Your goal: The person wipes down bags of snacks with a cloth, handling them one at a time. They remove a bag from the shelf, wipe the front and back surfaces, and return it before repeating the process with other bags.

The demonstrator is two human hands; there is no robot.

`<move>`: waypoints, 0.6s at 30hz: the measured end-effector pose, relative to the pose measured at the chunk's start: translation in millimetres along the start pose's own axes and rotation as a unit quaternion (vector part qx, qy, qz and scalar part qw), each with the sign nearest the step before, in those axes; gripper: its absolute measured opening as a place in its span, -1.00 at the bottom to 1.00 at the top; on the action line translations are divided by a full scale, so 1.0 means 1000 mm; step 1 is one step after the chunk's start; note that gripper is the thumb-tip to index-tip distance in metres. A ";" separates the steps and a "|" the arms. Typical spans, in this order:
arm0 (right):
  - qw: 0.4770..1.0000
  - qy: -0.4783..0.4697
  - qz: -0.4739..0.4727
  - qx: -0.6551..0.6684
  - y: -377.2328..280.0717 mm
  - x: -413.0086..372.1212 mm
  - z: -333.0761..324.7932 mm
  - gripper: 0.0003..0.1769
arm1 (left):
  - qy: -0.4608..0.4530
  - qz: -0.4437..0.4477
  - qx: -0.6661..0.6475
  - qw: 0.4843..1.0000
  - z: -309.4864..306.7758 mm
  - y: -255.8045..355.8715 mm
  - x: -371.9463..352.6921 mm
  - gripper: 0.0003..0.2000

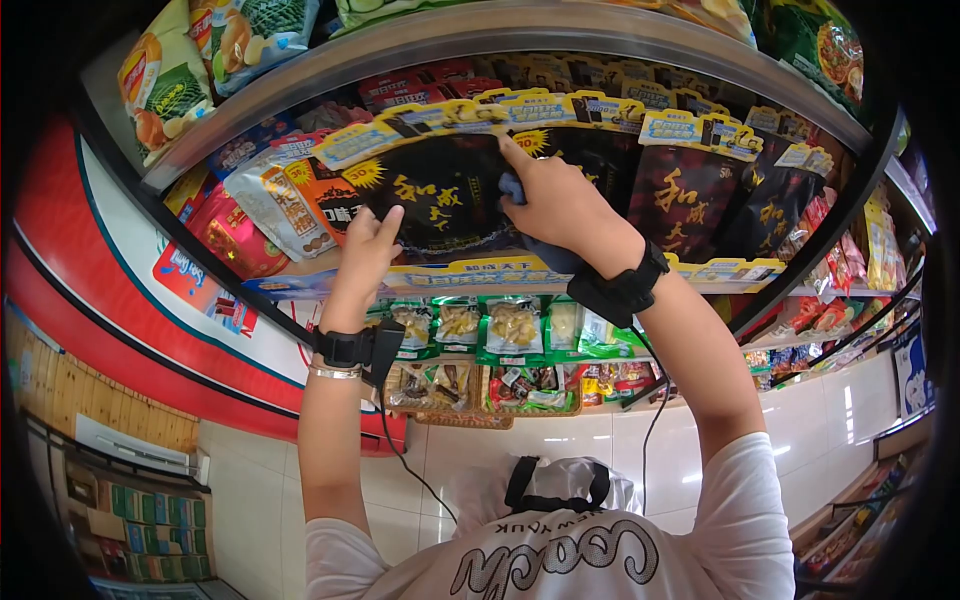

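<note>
A black packet (440,195) with gold lettering and a yellow price burst leans in the front row of the shelf. My left hand (370,250) holds its lower left edge, the thumb lying on its front. At the packet's right side is my right hand (570,205), with the index finger stretched to its upper right corner. A dark blue-grey cloth (512,188) is bunched under that hand's other fingers. Another black packet (590,155) stands just behind the right hand. An orange packet (325,195) and a white packet (280,205) stand left of the left hand.
A metal shelf edge (510,32) crosses above the packets, with chip bags (165,85) over it. More black packets (685,195) stand to the right. Below the yellow-blue front strip (480,277) hang green snack bags (515,325) above a wicker basket (450,420). Cables hang from both wristbands.
</note>
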State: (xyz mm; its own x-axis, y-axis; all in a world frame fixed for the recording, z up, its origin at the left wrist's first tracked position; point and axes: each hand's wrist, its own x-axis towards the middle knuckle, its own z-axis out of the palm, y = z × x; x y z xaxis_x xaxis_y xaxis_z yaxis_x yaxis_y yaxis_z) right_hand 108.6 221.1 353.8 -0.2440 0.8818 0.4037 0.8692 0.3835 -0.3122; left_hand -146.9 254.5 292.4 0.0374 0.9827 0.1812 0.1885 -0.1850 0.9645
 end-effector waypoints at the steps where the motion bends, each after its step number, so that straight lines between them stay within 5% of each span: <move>1: 1.000 0.009 -0.005 -0.001 0.001 -0.002 0.002 -0.13 | 0.009 -0.001 -0.003 1.000 0.003 0.002 -0.001 -0.72; 11: 0.990 0.098 -0.079 0.071 0.009 -0.011 0.004 -0.61 | 0.035 -0.040 0.077 0.996 0.013 -0.029 0.021 -0.62; 18: 0.981 0.118 -0.088 0.128 0.012 -0.013 0.002 -0.58 | 0.102 0.039 0.100 0.989 0.019 -0.035 0.023 -0.59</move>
State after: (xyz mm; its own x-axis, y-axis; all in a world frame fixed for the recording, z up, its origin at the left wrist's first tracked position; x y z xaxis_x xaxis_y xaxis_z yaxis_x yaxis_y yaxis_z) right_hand 121.0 214.4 342.8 -0.2485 0.7186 0.6495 0.6787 0.6076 -0.4125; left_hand -133.9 283.2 259.2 -0.1361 0.9413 0.3090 0.3848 -0.2371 0.8920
